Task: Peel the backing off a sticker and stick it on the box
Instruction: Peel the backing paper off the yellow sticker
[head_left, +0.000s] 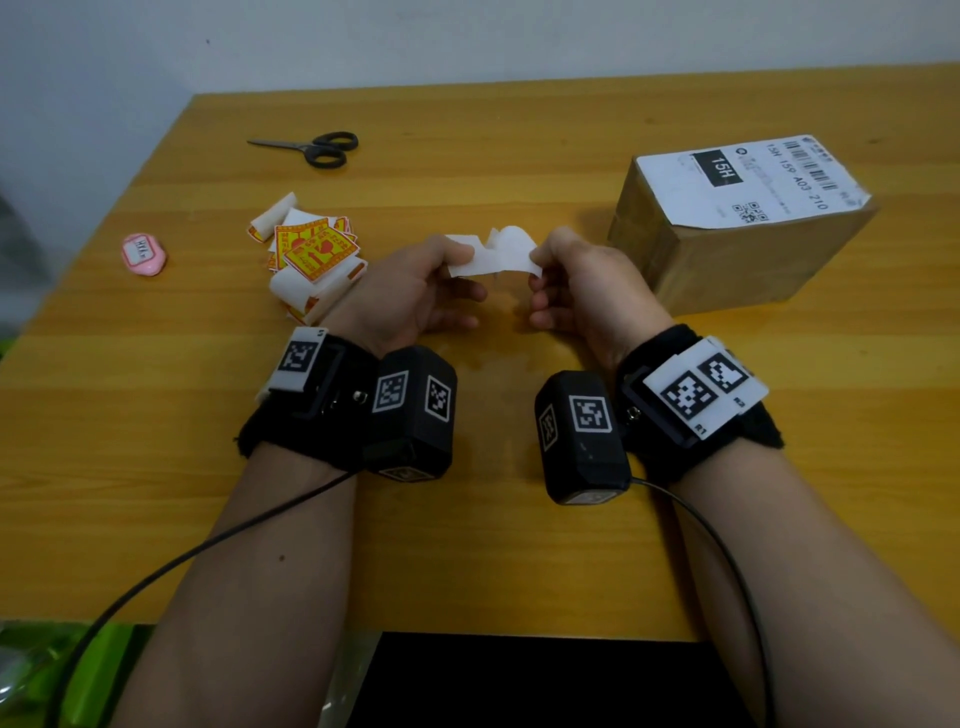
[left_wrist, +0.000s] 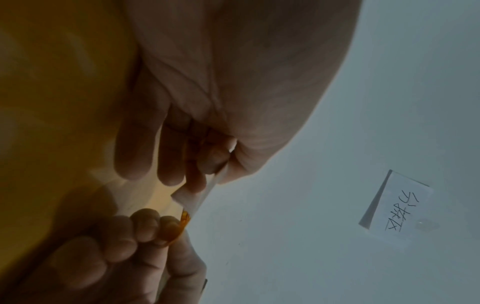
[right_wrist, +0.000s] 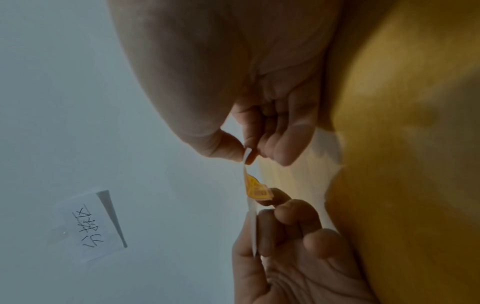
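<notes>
**Sticker held between two hands, printed face mostly hidden**

Above the middle of the wooden table (head_left: 467, 156), a sticker (head_left: 493, 254) on its white backing is held up between both hands. From the head view only the white reverse is seen; the printed face is turned away. The left hand (head_left: 415, 291) is closed on the left end, pinched between thumb and curled fingers, and the right hand (head_left: 576, 291) is closed on the right end in the same way. In the right wrist view a small yellow-orange printed part (right_wrist: 255, 190) is seen curling away from the white strip, but how far the two layers are parted cannot be told. The left wrist view is dim, and only a sliver of orange (left_wrist: 185, 218) shows beside the fingertips.

The cardboard box (head_left: 727, 249), bearing a white shipping label, stands on the table just right of the right hand. A heap of yellow-and-red stickers (head_left: 311, 254) lies just left of the left hand, partly covered by it. Farther off lie black scissors (head_left: 317, 148) and a small pink object (head_left: 144, 253), its lettering too blurred to be read.
</notes>
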